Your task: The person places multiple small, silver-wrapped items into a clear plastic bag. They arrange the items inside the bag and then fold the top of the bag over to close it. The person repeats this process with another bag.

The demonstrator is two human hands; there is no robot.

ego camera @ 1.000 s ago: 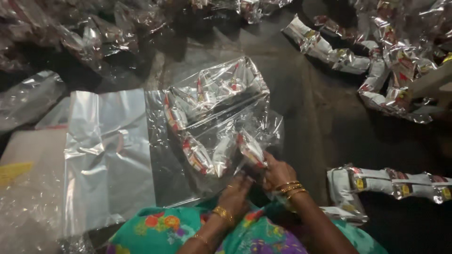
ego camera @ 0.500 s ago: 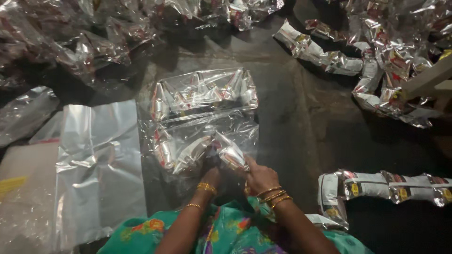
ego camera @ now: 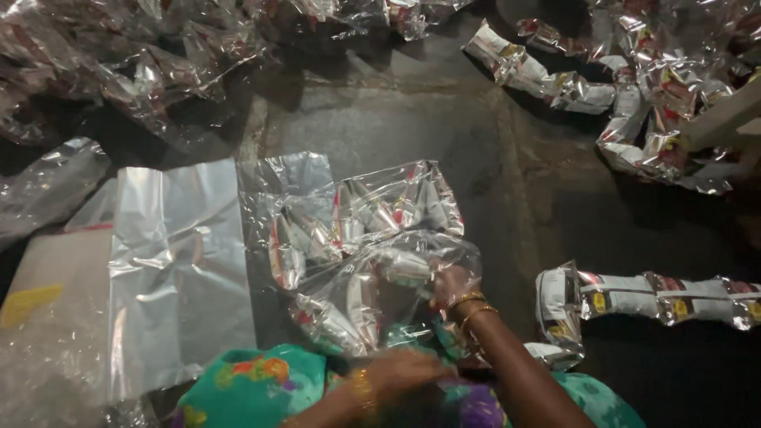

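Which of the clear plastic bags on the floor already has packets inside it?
The crumpled clear bag in the middle, which the right hand grips at its edge. It bulges with sachets, while the flat empty bags lie stacked to its left.

One head-worn view, looking steeply down and forward from above the person's lap, close over the clear bag (ego camera: 365, 246) at frame centre; the dark floor (ego camera: 412, 127) runs away toward the top edge. No second view overlaps it.
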